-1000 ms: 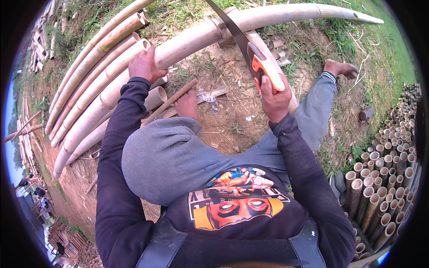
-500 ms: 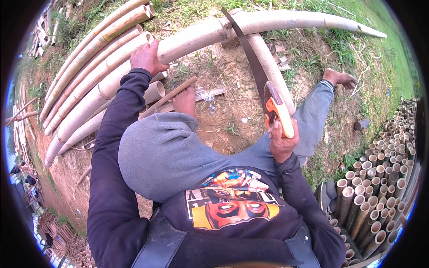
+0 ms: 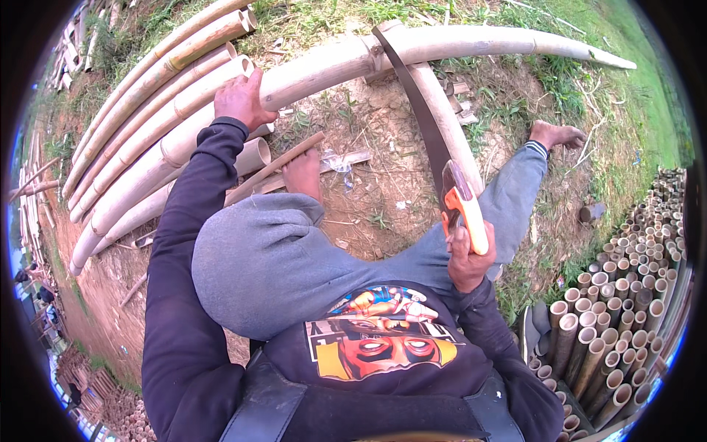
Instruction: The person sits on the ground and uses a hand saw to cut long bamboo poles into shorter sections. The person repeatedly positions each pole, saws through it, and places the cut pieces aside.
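A long pale bamboo pole [image 3: 317, 74] lies across in front of me, bending from the lower left to the upper right. My left hand [image 3: 244, 102] is wrapped over it, left of the middle. In my right hand [image 3: 471, 261] is the orange handle of a handsaw. Its long dark saw blade [image 3: 418, 103] rests against the pole just right of a raised node, teeth hard to make out. Beneath the pole, a thick bamboo piece [image 3: 445, 125] runs toward my right knee. How deep any cut goes is hidden by the blade.
Several bamboo poles [image 3: 177, 62] lie side by side at the left. My bare feet, including the right foot [image 3: 557, 136], are on the dirt. A thin stick [image 3: 283, 162] crosses near my left foot. Many cut bamboo tubes [image 3: 596, 346] stand bundled at the lower right.
My right hand has drawn the handsaw toward me, so its handle sits lower and the blade tip is nearer the pole. My left hand stays on the bamboo pole.
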The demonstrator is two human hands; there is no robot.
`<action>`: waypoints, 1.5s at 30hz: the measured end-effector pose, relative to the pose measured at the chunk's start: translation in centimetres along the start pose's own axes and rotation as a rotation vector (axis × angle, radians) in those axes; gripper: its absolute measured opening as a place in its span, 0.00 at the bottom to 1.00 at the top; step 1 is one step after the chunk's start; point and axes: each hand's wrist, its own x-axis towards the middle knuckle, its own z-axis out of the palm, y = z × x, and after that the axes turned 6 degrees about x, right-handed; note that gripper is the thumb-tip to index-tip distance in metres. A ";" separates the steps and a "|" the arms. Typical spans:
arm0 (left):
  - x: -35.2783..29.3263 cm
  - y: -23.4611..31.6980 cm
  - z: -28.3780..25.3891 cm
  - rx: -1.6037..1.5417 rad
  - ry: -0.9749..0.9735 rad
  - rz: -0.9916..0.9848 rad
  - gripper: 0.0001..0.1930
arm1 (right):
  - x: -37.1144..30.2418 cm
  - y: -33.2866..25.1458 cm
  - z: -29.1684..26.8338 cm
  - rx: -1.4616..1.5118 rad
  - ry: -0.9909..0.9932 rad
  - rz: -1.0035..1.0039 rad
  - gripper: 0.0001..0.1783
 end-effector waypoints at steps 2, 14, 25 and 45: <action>0.0 0.0 0.0 -0.005 0.030 -0.005 0.46 | 1.9 0.6 1.4 0.043 0.001 0.042 0.13; -0.3 0.1 -1.2 -0.004 -0.023 0.000 0.48 | 6.4 2.7 2.6 -0.027 -0.037 0.123 0.14; 0.0 0.3 -1.1 -0.003 -0.060 -0.039 0.47 | 23.8 8.9 12.4 -0.050 -0.098 -0.168 0.20; -0.1 0.2 -1.3 0.006 -0.028 -0.026 0.50 | 20.1 7.8 9.6 0.032 -0.132 -0.151 0.15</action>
